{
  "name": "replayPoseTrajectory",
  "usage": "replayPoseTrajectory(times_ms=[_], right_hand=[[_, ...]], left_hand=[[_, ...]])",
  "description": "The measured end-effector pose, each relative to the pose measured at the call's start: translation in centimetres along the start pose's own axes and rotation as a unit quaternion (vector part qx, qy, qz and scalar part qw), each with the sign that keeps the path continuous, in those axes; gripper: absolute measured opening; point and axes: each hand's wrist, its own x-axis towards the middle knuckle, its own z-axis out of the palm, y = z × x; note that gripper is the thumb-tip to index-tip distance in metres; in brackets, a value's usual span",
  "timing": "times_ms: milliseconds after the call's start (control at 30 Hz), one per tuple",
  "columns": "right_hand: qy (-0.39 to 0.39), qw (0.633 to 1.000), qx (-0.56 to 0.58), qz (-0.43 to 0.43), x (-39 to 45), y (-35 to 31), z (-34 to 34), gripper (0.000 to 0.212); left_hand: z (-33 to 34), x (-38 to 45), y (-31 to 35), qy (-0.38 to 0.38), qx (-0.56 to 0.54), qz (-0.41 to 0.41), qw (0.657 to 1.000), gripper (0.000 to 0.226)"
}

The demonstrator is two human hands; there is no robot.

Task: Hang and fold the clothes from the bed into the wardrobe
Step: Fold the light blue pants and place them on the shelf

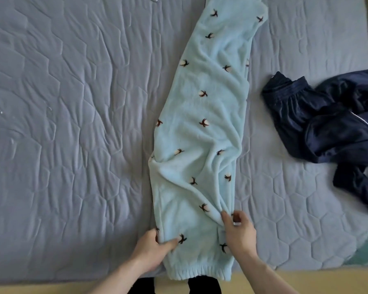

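On the bed (72,124), pale blue fleece trousers (204,124) lie stretched lengthwise. Left hand (153,249) pinches their left edge near the cuff; right hand (240,232) grips a fold on the right. Dark clothes (327,124) lie well apart.

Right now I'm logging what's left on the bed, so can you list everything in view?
Fleece trousers: one, pale blue with small dark-and-white motifs, laid lengthwise down the middle of the bed, elastic band at the near edge.
Dark garment: one, navy, crumpled on the right side of the bed; type unclear.
Bed cover: one, grey quilted, beneath everything.
Left hand: gripping the trousers' near left edge.
Right hand: pinching the trousers' near right edge.
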Motion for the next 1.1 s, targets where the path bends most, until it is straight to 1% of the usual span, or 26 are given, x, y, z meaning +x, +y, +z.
replayPoseTrajectory(times_ms=[33, 67, 100, 167, 233, 267, 333, 400, 467, 567, 633, 700, 767, 867, 900, 967, 1033, 1100], right_hand=[[0.003, 1.0, 0.004, 0.013, -0.1, 0.2, -0.2, 0.02], [0.005, 1.0, 0.0, 0.027, -0.3, 0.4, -0.4, 0.022], [0.001, 0.999, -0.005, 0.038, -0.6, 0.7, -0.6, 0.029], [-0.03, 0.998, -0.002, 0.057, -1.2, 1.5, -1.0, 0.047], [-0.089, 0.992, 0.022, 0.084, -1.9, 1.9, -1.4, 0.055], [-0.121, 0.988, 0.031, 0.096, -2.2, 2.1, -1.4, 0.054], [-0.162, 0.981, 0.03, 0.105, -2.7, 2.8, -1.2, 0.039], [-0.168, 0.981, 0.029, 0.095, -3.1, 3.3, -1.0, 0.021], [-0.164, 0.981, 0.046, 0.096, -3.7, 3.7, -0.9, 0.014], [-0.165, 0.981, 0.033, 0.1, -4.9, 3.9, -1.2, 0.011], [-0.174, 0.979, 0.009, 0.102, -6.0, 4.3, -1.6, 0.012], [-0.193, 0.974, -0.017, 0.114, -7.3, 5.0, -2.1, 0.014], [-0.218, 0.965, -0.049, 0.138, -8.8, 5.8, -2.6, 0.017], [-0.259, 0.944, -0.082, 0.188, -11.4, 7.0, -3.3, 0.026], [-0.266, 0.939, -0.085, 0.199, -12.3, 7.1, -3.4, 0.028], [-0.258, 0.943, -0.073, 0.2, -13.4, 7.0, -3.7, 0.028], [-0.228, 0.955, -0.048, 0.183, -13.8, 5.9, -4.1, 0.031], [-0.196, 0.965, -0.008, 0.173, -13.6, 3.7, -5.0, 0.039]], left_hand=[[0.4, -0.2, -0.7, -0.004, -0.007, -0.012, 1.0, 0.03], [0.7, -0.5, -1.2, 0.003, -0.013, -0.019, 1.0, 0.022], [0.9, -0.6, -1.6, 0.013, -0.017, -0.022, 1.0, 0.019], [0.9, -0.9, -2.1, 0.026, -0.022, -0.023, 0.999, 0.027], [0.6, -1.3, -2.3, 0.009, -0.059, -0.034, 0.998, 0.037], [0.5, -1.3, -2.3, -0.008, -0.078, -0.041, 0.996, 0.038], [0.6, -1.5, -2.5, -0.03, -0.08, -0.03, 0.996, 0.032], [1.0, -1.6, -2.8, -0.027, -0.087, -0.034, 0.995, 0.028], [1.2, -1.9, -3.1, -0.016, -0.077, -0.032, 0.996, 0.024], [1.0, -2.8, -3.2, -0.005, -0.071, -0.033, 0.997, 0.019], [0.8, -3.8, -3.7, -0.013, -0.033, -0.035, 0.999, 0.017], [0.8, -4.9, -4.8, -0.037, -0.013, -0.054, 0.998, 0.018], [0.8, -6.2, -6.2, -0.066, -0.009, -0.098, 0.993, 0.023], [0.8, -8.3, -8.4, -0.116, 0.045, -0.136, 0.983, 0.038], [0.8, -9.0, -9.0, -0.11, 0.045, -0.142, 0.983, 0.041], [0.8, -10.1, -9.3, -0.074, -0.002, -0.14, 0.987, 0.048], [0.3, -11.2, -8.2, -0.029, -0.038, -0.102, 0.994, 0.054], [-0.8, -12.1, -5.8, 0.014, -0.045, -0.051, 0.998, 0.055]])
